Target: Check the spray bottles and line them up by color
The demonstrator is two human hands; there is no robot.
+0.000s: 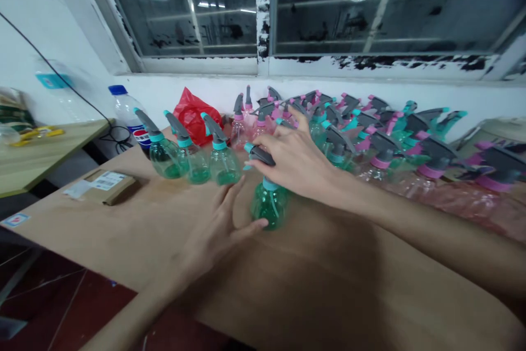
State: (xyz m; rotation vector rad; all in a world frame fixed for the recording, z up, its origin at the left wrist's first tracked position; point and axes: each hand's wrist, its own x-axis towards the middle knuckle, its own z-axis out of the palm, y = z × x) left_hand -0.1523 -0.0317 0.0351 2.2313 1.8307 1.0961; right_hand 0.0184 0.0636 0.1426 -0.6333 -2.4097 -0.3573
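A green clear spray bottle (269, 206) with a grey and turquoise spray head stands at mid-table. Around its spray head is my right hand (298, 156), thumb along the grey top and the index finger raised. My left hand (222, 225) is beside the bottle's lower left, fingers spread and the thumb tip at its base; whether it presses on the bottle I cannot tell. Left of my hands, a row of three similar green spray bottles (224, 167) stands upright, with some green showing low inside. Behind my right hand crowd several pink and green spray bottles (337, 148).
A red plastic bag (195, 115) and a blue-capped Pepsi bottle (133, 115) are at the back left. A flat cardboard box (109, 186) lies on the brown table (164, 236). The window wall (156, 88) borders the back; a second table (53, 148) is at left.
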